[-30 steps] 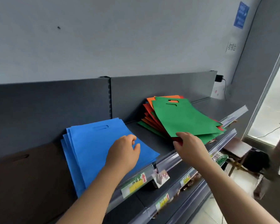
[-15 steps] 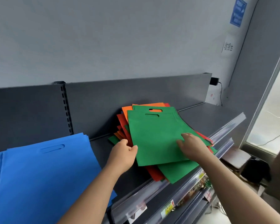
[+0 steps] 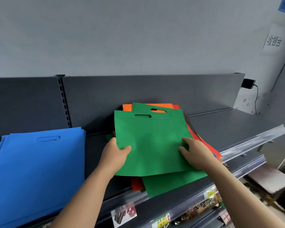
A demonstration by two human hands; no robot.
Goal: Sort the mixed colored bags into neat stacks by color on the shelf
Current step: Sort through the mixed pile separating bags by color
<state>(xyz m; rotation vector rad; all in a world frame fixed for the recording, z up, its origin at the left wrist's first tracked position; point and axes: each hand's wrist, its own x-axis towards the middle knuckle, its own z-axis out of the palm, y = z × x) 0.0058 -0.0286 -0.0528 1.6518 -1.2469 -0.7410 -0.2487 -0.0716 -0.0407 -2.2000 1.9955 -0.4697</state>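
- At the shelf's point(image 3: 229, 127) left end, a blue stack point(image 3: 39, 162) lies flat. Its handle slots point to the back panel point(image 3: 155, 91), and its near side reaches the front edge.
- Just right of it, the left hand point(image 3: 115, 153) pinches the left edge of the top green bag point(image 3: 148, 142). The thumb lies on the fabric and the fingers are hidden beneath.
- This green bag sits on a mixed pile point(image 3: 136, 184) at mid-shelf, roughly square to the back panel, with its handle slot toward the back.
- Under it, a second green bag point(image 3: 171, 183) lies skewed, its near corner at the front edge.
- An orange bag point(image 3: 127, 107) shows at the pile's back, touching the back panel.
- Red bags point(image 3: 209, 147) stick out along the pile's right side, and one shows at its front.
- The right hand point(image 3: 194, 152) rests on the top green bag's right part with fingers bent onto the fabric. Whether it pinches or only presses, I cannot tell.
- A clear price rail point(image 3: 253, 140) runs along the shelf's front edge.
- Past the shelf's back right corner, a black adapter point(image 3: 248, 83) with a cable hangs on the wall, and a paper sign point(image 3: 274, 41) hangs above it.
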